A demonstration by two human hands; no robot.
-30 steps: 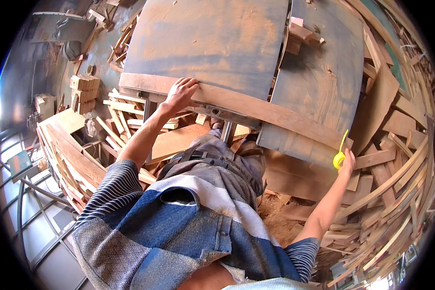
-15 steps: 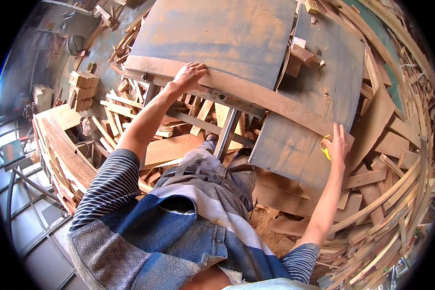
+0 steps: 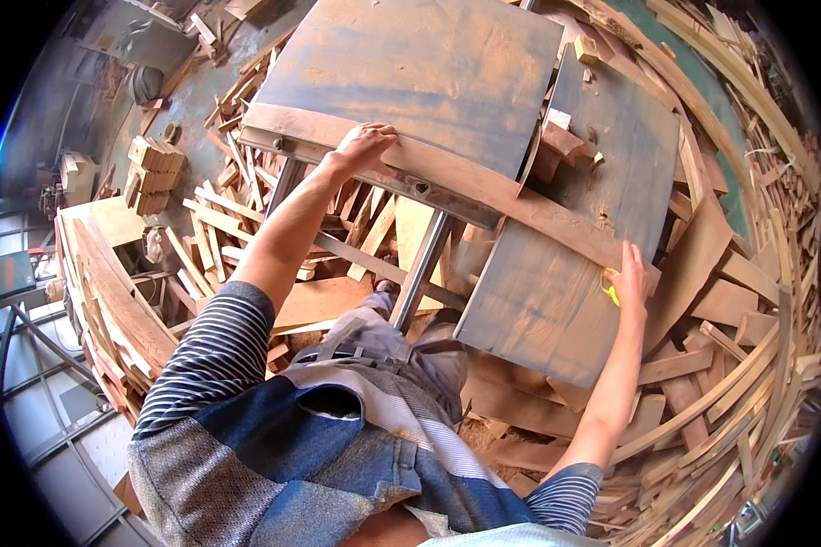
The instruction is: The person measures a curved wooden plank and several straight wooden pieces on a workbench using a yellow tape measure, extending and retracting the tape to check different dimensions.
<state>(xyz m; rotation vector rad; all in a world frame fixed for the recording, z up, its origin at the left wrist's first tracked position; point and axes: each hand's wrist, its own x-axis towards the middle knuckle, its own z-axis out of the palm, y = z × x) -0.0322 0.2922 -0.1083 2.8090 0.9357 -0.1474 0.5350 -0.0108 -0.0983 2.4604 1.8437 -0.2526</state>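
A long, narrow brown wooden board lies crosswise over the dusty metal saw table and the lower-right metal plate. My left hand is closed over its left part, fingers on top. At the board's right end, my right hand rests with its fingers stretched out, pointing away from me. A small yellow thing shows by the right thumb; its kind is unclear. Between table and plate runs a dark gap with a thin upright piece, which meets the board's far side.
Offcut blocks lie on the right plate, and a small yellowish block sits farther back. Heaped wood strips crowd the right side. More scraps and curved boards lie left. A metal leg stands by my feet.
The view has shifted slightly. The board seems to have slid a little farther from me at the gap, with both hands keeping their places on it.
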